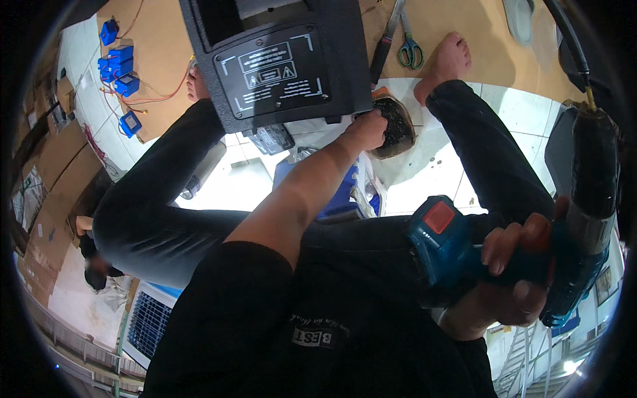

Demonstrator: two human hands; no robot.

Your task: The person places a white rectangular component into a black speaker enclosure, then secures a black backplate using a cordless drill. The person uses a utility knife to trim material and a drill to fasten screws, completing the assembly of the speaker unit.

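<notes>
In my right hand (517, 265) is a teal cordless drill (431, 242) with a red patch on its base. Its dark chuck end (594, 159) and a thin bit point up along the right side. My left hand (370, 130) reaches forward, fingers curled, at a cut-open tub (397, 126) of small dark pieces. What those fingers hold, if anything, is hidden. Just beyond that hand stands a big black box (209, 79), like a speaker cabinet, between my legs. A black plate (272, 73) with white print is fixed to it by screws.
Green-handled scissors (411, 54) and a black-handled tool (381, 60) lie on brown cardboard (491, 63). Several blue wired packs (121, 60) sit at the far left. A blue container (342, 199) stands under my left forearm. Another person (96, 265) is at the left edge.
</notes>
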